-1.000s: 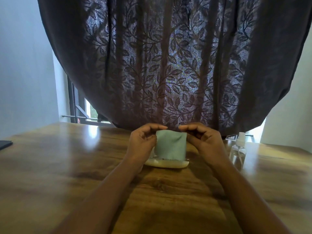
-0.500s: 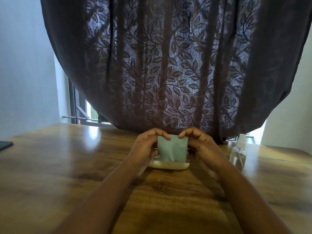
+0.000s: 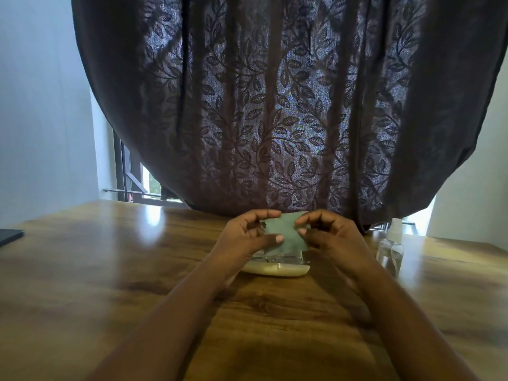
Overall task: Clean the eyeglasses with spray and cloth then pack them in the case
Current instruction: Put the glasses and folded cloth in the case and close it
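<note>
Pinching a small green cloth (image 3: 284,234) between both hands, above the middle of the wooden table (image 3: 82,270). Left hand (image 3: 244,237) closing on the cloth's left edge — thumb pressing the lower front, fingers curling over the top. Right hand (image 3: 330,237) gripping the right edge the same way, thumb and forefinger meeting at the upper corner. Cloth hanging slack between the two, its bottom corner dipping toward 5 o'clock.

Lying directly beneath the cloth, toward 6 o'clock from it: a pale cream case (image 3: 275,269), resting flat on the table. Something clear and glinting sitting on top of the case, just under the cloth — possibly the eyeglasses (image 3: 277,258), but too hidden to be sure.

Standing upright at 3 o'clock from the right hand, near but apart from it: a clear spray bottle (image 3: 390,250) with a white top.

Hanging behind everything at 12 o'clock: a dark curtain (image 3: 275,105) with a leaf pattern. Peeking in at the table's far 9 o'clock edge: a dark flat object (image 3: 9,236), cut off by the frame.
</note>
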